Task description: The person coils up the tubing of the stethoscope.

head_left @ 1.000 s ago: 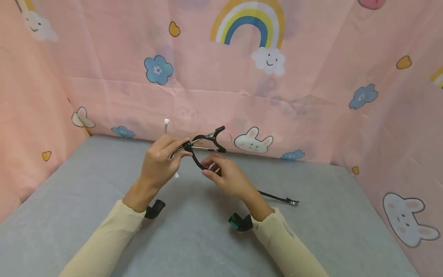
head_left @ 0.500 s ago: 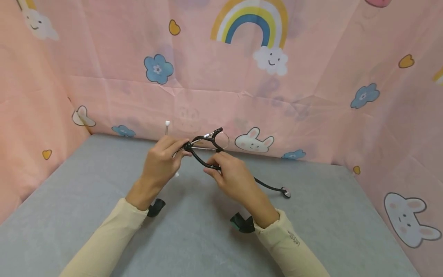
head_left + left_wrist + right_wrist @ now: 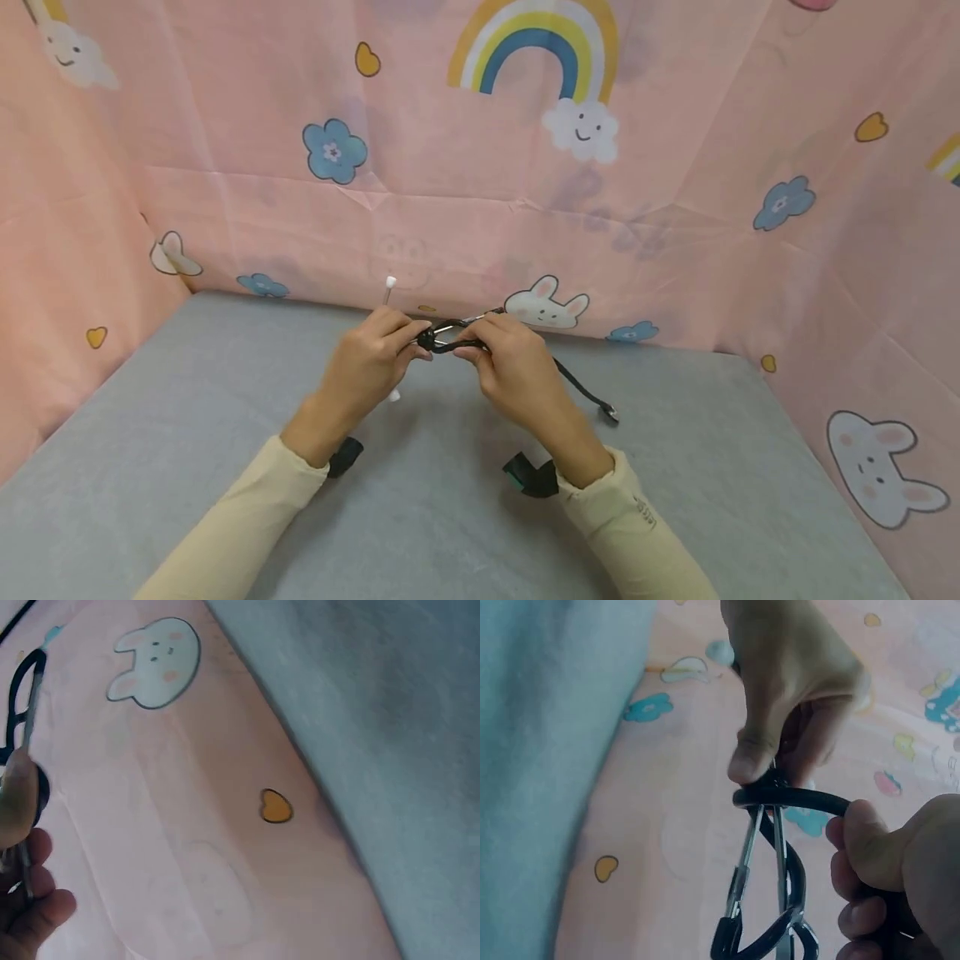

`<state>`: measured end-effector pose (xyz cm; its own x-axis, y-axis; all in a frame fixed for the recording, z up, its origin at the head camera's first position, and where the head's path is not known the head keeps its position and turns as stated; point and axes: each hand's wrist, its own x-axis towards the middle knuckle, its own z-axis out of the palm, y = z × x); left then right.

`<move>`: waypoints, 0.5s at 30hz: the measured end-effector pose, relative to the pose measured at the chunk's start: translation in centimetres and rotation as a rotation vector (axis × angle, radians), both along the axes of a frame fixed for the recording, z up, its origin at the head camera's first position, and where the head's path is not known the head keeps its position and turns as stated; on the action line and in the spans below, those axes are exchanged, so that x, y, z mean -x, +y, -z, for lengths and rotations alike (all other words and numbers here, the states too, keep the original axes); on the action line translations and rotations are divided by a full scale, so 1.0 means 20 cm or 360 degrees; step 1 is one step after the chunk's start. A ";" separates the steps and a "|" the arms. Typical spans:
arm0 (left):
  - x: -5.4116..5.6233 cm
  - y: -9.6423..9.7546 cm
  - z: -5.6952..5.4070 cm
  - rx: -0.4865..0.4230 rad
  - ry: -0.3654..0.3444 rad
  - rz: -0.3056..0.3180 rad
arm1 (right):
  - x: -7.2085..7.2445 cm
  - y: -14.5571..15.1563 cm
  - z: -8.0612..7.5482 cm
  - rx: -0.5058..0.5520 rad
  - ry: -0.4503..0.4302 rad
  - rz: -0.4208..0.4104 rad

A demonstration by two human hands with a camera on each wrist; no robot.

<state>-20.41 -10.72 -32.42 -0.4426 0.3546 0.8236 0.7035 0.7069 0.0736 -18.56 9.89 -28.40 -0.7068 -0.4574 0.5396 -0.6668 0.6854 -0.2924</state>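
Note:
A black stethoscope [image 3: 450,324] is held up between both hands in the head view. My left hand [image 3: 362,362] pinches it where the black tubing crosses over the metal ear tubes. White ear tips [image 3: 391,282] stick out above and below that hand. My right hand [image 3: 516,367] grips the tubing on the right, its fingers curled round it. From there the tubing hangs down to the metal chest piece [image 3: 609,414]. In the right wrist view, a length of tubing [image 3: 817,799] wraps over the two ear tubes [image 3: 782,855] just under the left thumb.
Below the hands lies a grey cloth-covered table [image 3: 435,517]. A pink printed curtain [image 3: 420,192] rises behind its back edge and along both sides. Dark wrist-camera mounts [image 3: 531,475] jut inward from beneath the cream sleeves [image 3: 622,525].
The right hand has risen and drawn the tubing closer to the ear tubes, narrowing the loop. The left hand has shifted slightly right and down, and the chest piece has swung left.

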 end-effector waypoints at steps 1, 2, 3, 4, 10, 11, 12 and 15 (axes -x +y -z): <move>0.00 0.01 0.00 0.0031 -0.0013 0.0016 | 0.00 0.01 0.00 0.0015 0.0001 0.0003; -0.01 0.01 0.00 0.0064 -0.0023 0.0029 | 0.01 0.01 -0.01 0.0027 0.0006 0.0001; -0.01 0.01 -0.01 0.0101 -0.0028 0.0046 | 0.01 0.02 -0.01 0.0034 0.0007 -0.0002; -0.01 0.02 -0.01 0.0138 -0.0029 0.0066 | 0.02 0.02 -0.01 0.0041 0.0009 -0.0006; -0.01 0.02 0.00 0.0227 -0.0080 0.0376 | 0.07 0.07 0.00 0.0064 -0.0025 -0.0127; 0.00 0.02 0.00 0.0204 -0.0109 0.0462 | 0.08 0.08 0.00 0.0068 -0.0060 -0.0181; 0.00 0.02 0.01 0.0173 -0.0139 0.0555 | 0.09 0.10 0.00 0.0072 -0.0100 -0.0241; 0.01 0.01 0.02 0.0100 -0.0219 0.0783 | 0.12 0.15 0.00 0.0094 -0.0240 -0.0473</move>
<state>-20.55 -10.55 -32.74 -0.3134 0.5950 0.7401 0.9408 0.3004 0.1569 -21.03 12.88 -28.35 -0.6213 -0.6265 0.4706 -0.7810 0.4465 -0.4366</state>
